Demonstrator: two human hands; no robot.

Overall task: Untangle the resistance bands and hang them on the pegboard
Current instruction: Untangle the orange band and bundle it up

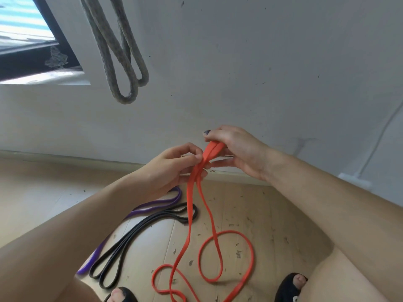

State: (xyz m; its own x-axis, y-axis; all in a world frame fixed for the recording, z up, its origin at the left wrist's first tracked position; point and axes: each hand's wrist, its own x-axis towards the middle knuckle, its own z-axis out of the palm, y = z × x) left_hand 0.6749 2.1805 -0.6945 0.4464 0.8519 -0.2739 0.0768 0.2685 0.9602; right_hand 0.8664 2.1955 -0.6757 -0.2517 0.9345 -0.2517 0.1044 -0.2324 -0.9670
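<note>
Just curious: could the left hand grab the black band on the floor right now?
Probably not at once. The left hand is pinching the orange band, as is the right hand. The black band lies uncovered below it, so letting go and reaching down should do.

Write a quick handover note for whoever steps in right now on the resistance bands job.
Left hand: pinches the orange band just below its top fold.
Right hand: grips the fold itself.
Orange band: the rest trails down to the floor in crossed loops, still tangled.
Purple band and black band: lying side by side on the floor, apart from the orange.
Grey band: already hanging by the wall.
Left: free the orange loops, then hang orange, purple and black.
</note>
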